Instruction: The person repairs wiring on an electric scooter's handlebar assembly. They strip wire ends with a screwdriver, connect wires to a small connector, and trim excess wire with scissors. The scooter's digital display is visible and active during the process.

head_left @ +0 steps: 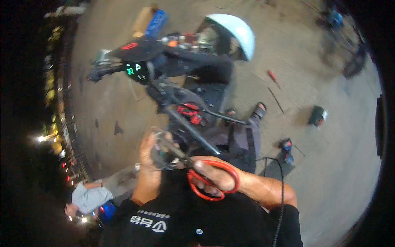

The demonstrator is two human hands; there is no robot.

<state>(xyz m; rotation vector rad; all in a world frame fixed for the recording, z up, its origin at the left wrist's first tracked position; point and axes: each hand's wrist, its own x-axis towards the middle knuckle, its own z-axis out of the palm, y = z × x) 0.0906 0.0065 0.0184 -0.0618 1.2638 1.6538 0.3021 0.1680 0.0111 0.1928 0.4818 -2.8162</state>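
Note:
My right hand (216, 178) grips scissors (177, 153) with red loop handles, the fingers through the loops. The scissor blades point up and left toward my left hand (147, 151). My left hand is closed around a dark, partly shiny rounded thing (159, 158), blurred, its kind unclear. The blades lie across or against this thing; whether they cut into it cannot be seen. Just beyond both hands stands a dark scooter (181, 68) with a lit green display (135, 72) and a bundle of red parts (190, 113) on its body.
A pale blue curved shell (236, 31) sits behind the scooter. On the ground at right lie a red screwdriver (273, 76), a thin rod (276, 100), a dark box (317, 116) and a power tool (286, 151). A black cable (282, 181) hangs by my right arm. Another person (91, 197) is at lower left.

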